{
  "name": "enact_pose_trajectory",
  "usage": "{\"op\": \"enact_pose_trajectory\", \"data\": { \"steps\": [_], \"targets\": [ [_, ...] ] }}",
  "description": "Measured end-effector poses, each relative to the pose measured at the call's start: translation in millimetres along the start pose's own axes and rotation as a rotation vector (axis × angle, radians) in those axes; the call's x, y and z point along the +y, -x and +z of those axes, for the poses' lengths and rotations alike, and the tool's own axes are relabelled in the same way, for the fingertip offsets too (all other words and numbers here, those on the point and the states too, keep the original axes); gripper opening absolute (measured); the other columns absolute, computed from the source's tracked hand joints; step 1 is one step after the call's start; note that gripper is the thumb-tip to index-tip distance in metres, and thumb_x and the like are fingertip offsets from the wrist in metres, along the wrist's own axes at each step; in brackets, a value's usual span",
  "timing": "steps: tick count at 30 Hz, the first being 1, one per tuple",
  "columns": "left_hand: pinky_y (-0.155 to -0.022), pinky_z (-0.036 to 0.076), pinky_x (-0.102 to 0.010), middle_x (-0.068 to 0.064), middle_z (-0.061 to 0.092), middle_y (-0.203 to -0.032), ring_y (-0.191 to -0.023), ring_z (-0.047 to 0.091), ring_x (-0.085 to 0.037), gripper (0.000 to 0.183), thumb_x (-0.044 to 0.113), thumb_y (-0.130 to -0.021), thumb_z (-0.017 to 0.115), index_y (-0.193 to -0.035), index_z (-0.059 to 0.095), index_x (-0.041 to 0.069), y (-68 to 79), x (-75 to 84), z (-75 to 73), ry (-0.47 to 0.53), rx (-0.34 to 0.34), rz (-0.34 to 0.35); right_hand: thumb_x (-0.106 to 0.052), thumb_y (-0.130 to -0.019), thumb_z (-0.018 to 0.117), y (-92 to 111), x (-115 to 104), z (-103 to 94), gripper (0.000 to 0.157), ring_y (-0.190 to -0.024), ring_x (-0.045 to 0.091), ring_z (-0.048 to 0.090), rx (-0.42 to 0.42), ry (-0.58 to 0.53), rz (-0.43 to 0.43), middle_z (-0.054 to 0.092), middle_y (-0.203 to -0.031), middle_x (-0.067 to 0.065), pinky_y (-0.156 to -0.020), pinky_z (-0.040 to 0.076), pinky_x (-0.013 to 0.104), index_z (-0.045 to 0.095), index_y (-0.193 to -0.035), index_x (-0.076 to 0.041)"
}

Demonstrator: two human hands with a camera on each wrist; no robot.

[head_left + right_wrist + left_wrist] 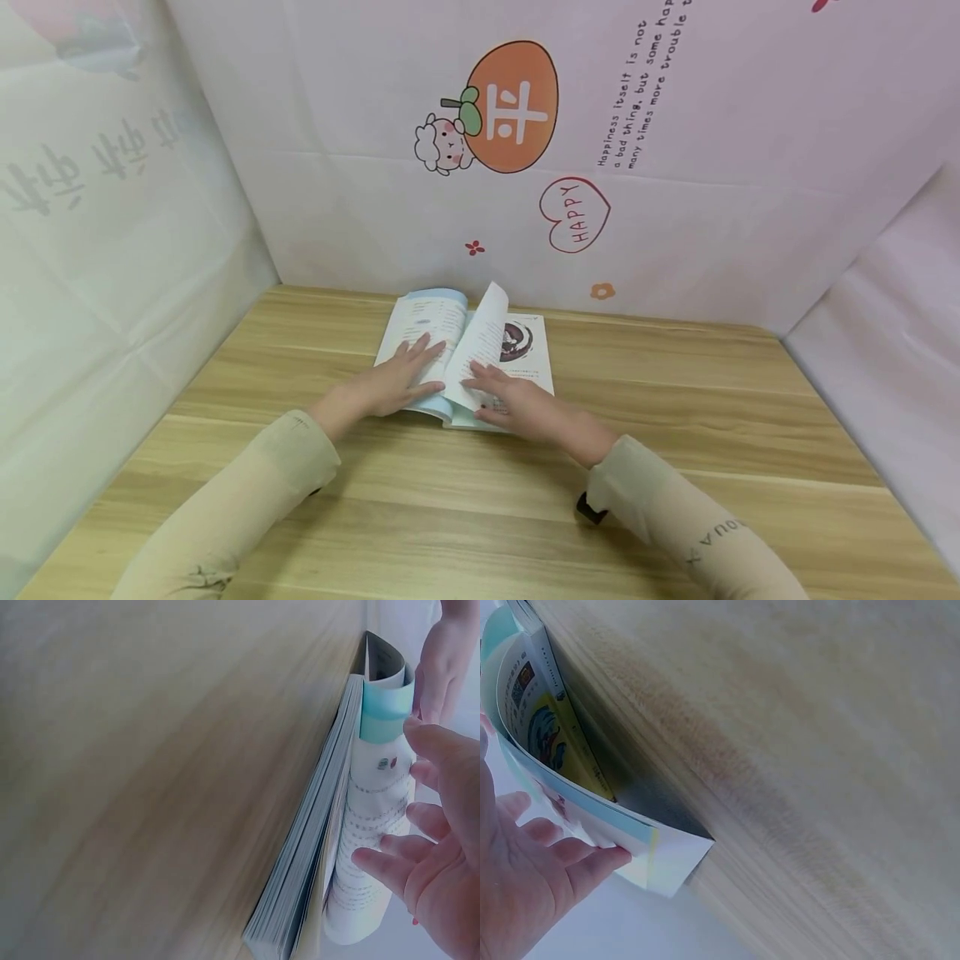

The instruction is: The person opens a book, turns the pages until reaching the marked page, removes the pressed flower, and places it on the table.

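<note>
An open book (422, 315) lies on the wooden table near the back wall. My left hand (390, 385) rests on its left-hand pages, fingers spread. In the left wrist view those pages bow upward, and a yellow picture (559, 742) shows beneath the curve. One raised leaf (482, 329) stands slanted over the right half of the book. Against this leaf lie the spread, fairly straight fingers of my right hand (525, 406). The right wrist view shows the printed, curved leaf beside the thick page block (307, 832). A dark round illustration shows on the right-hand page (534, 354).
White printed sheeting (360, 208) rises behind the table and at both sides, close to the book's far edge. The wood-grain tabletop (450, 517) stretches around the book. A dark band (591, 508) sits at my right sleeve cuff.
</note>
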State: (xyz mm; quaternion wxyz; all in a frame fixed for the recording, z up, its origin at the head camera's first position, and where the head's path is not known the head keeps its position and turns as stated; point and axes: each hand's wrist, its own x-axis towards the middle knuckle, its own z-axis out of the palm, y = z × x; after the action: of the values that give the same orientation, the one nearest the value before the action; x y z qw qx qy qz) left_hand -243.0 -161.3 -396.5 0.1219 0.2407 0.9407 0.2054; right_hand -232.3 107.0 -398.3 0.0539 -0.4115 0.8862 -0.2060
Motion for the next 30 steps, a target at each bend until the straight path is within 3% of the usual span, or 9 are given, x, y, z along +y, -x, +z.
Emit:
{"op": "enact_pose_trajectory", "data": {
  "steps": [7, 15, 20, 23, 27, 30],
  "targets": [
    [-0.116, 0.024, -0.065, -0.018, 0.001, -0.170, -0.151, 0.006, -0.051, 0.079, 0.050, -0.107, 0.048, -0.166, 0.012, 0.013, -1.2, 1.7, 1.3, -0.017, 0.017, 0.018, -0.014, -0.100, 0.068, -6, -4, 7.7, 0.049, -0.151, 0.038, 0.024, -0.015, -0.061, -0.023, 0.030, -0.164, 0.016, -0.117, 0.030, 0.055, 0.056, -0.146, -0.005],
    [-0.115, 0.024, -0.067, -0.016, -0.004, -0.171, -0.152, 0.005, -0.050, 0.077, 0.049, -0.107, 0.048, -0.167, 0.010, 0.018, -1.1, 5.4, 1.5, -0.027, 0.029, 0.037, -0.009, -0.099, 0.068, -11, -9, 13.3, 0.048, -0.151, 0.038, 0.023, 0.005, -0.085, -0.083, 0.033, -0.163, 0.017, -0.118, 0.028, 0.052, 0.057, -0.145, -0.002],
    [-0.113, 0.025, -0.069, -0.018, -0.004, -0.170, -0.148, 0.009, -0.057, 0.067, 0.046, -0.109, 0.046, -0.166, 0.020, 0.022, -1.0, 5.8, 0.8, -0.048, 0.031, 0.068, -0.008, -0.099, 0.067, -12, -13, 14.0, 0.047, -0.151, 0.037, 0.025, -0.020, -0.088, -0.103, 0.033, -0.162, 0.017, -0.120, 0.026, 0.049, 0.056, -0.145, -0.001],
    [-0.115, 0.023, -0.069, -0.018, -0.001, -0.170, -0.145, 0.020, -0.058, 0.062, 0.045, -0.110, 0.043, -0.165, 0.026, 0.022, -1.3, 5.5, 0.4, -0.058, 0.023, 0.095, -0.008, -0.099, 0.068, -13, -17, 14.3, 0.047, -0.150, 0.036, 0.027, -0.040, -0.083, -0.120, 0.040, -0.159, 0.016, -0.118, 0.030, 0.049, 0.058, -0.144, -0.002],
    [-0.118, 0.016, -0.066, -0.016, 0.004, -0.171, -0.144, 0.032, -0.050, 0.060, 0.046, -0.110, 0.042, -0.164, 0.030, 0.022, -1.3, 5.9, -1.0, -0.058, 0.006, 0.107, -0.009, -0.098, 0.069, -15, -20, 15.7, 0.045, -0.149, 0.036, 0.029, -0.051, -0.047, -0.134, 0.050, -0.153, 0.013, -0.113, 0.039, 0.049, 0.060, -0.142, -0.003],
    [-0.119, 0.014, -0.065, -0.014, 0.008, -0.171, -0.146, 0.033, -0.046, 0.059, 0.046, -0.110, 0.042, -0.163, 0.032, 0.022, -0.9, 6.3, -1.9, -0.062, -0.002, 0.101, -0.011, -0.099, 0.069, -16, -21, 16.6, 0.043, -0.150, 0.034, 0.029, -0.060, -0.027, -0.132, 0.051, -0.152, 0.011, -0.111, 0.041, 0.048, 0.061, -0.141, -0.005]
  ]
}}
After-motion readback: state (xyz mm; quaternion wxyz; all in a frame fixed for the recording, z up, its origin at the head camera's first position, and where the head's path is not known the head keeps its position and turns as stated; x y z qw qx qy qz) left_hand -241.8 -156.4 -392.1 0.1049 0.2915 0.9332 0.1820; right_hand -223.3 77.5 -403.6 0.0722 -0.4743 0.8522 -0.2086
